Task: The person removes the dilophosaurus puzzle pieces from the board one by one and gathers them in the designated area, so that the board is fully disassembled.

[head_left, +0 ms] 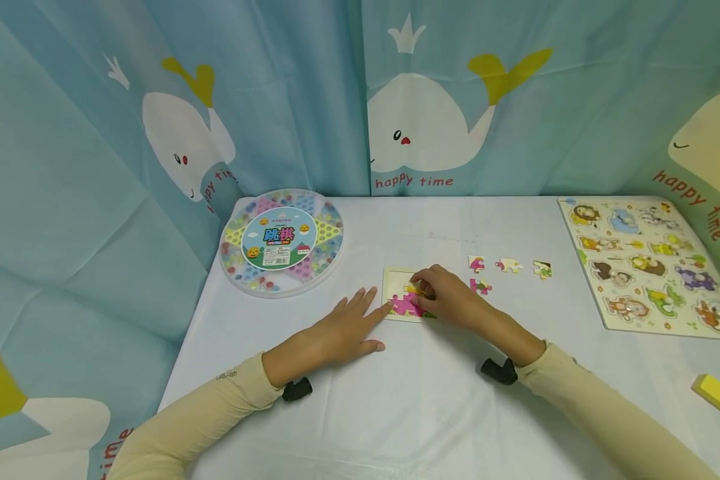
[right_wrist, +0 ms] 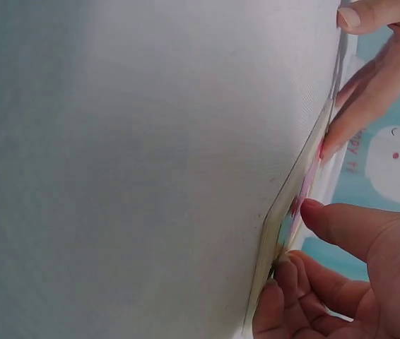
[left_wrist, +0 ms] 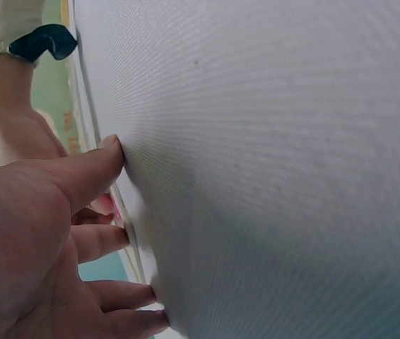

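A small jigsaw board [head_left: 394, 279] with a pale frame lies in the middle of the table, its lower part filled with pink pieces [head_left: 401, 306]. My left hand [head_left: 343, 331] rests on the table at its left, fingers spread and the index fingertip on the board's left edge. Over the board's right side, my right hand [head_left: 450, 297] pinches a puzzle piece [head_left: 413, 289], largely hidden by the fingers. In the right wrist view the thumb [right_wrist: 348, 222] reaches the pink surface, with curled fingers at the board's near edge. The left wrist view shows the left hand [left_wrist: 37, 233] flat-fingered against the cloth.
Loose jigsaw pieces [head_left: 509, 265] lie right of the board. A round Chinese checkers set [head_left: 330, 267] stands at back left, an animal peg puzzle [head_left: 630, 267] at the right. Below that is a yellow block [head_left: 719, 398]. A whale-print curtain [head_left: 312, 100] hangs behind the table.
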{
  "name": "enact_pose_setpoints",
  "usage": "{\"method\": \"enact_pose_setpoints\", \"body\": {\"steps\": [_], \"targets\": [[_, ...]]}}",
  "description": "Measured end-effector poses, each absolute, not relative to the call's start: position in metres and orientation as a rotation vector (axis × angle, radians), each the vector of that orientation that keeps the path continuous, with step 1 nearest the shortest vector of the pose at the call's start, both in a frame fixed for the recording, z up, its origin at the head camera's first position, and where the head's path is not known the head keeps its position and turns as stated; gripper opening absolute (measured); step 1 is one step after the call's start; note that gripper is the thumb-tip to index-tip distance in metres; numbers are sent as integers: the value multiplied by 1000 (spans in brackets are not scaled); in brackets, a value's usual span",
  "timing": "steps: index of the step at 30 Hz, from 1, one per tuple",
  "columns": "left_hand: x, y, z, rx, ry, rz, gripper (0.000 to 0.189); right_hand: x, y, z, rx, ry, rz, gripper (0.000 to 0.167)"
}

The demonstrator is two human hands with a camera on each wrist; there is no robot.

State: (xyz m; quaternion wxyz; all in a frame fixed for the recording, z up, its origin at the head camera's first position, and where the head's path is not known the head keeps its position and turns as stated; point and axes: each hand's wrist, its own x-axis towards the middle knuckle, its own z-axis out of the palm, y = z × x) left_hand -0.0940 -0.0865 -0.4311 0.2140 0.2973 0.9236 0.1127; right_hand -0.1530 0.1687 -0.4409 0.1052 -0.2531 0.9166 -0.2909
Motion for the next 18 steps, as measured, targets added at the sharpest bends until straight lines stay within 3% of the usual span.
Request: {"method": "enact_pose_setpoints", "body": {"steps": [18], "targets": [[-94, -88, -432, 834, 2561, 329, 77, -156, 169, -437, -728, 2654, -863, 34]]}}
